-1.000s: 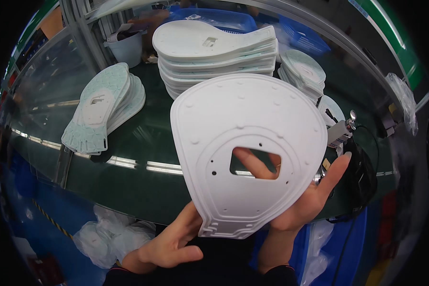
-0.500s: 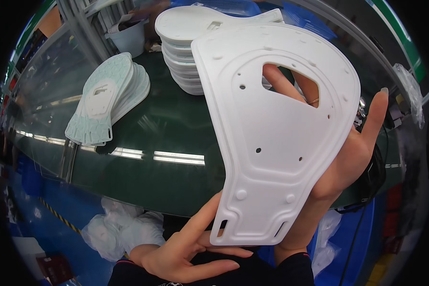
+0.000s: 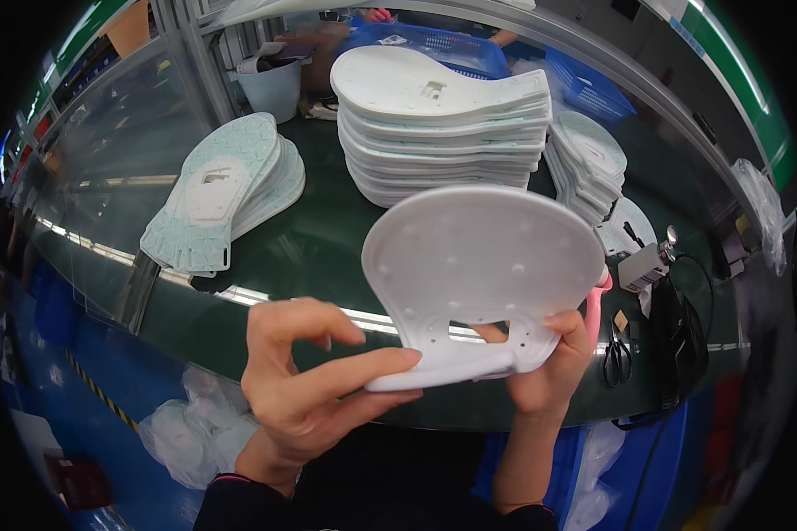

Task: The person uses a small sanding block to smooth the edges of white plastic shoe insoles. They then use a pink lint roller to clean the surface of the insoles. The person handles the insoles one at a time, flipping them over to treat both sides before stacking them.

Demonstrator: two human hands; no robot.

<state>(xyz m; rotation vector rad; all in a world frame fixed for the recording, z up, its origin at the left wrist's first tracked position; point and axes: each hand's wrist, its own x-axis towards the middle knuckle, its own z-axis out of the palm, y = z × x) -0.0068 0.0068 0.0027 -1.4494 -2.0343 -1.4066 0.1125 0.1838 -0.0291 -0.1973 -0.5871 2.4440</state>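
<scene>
A white moulded plastic panel (image 3: 487,252), wide and rounded at its far end, is tilted up in front of me. Its dimpled face is toward me, with a cut-out and small holes lower down. My left hand (image 3: 297,389) has its fingers closed about the near left edge, one above and others beneath. At the right side, my right hand (image 3: 553,363) grips the panel, its thumb over the edge; a finger shows through the cut-out. Behind stands a tall stack of similar panels (image 3: 443,146), and left of it lies a small pile of pale green-patterned panels (image 3: 217,190).
On the dark green table (image 3: 301,252) at the right are another panel stack (image 3: 584,164), a metal-topped bottle (image 3: 642,265), scissors (image 3: 618,358), a pink-handled object (image 3: 596,305) and a black bag (image 3: 682,336). Blue baskets (image 3: 452,49) and a pale bucket (image 3: 273,88) stand behind.
The panel has tipped from upright to leaning back and turned to show its other face, lower down. My right hand has shifted from behind it to its right edge.
</scene>
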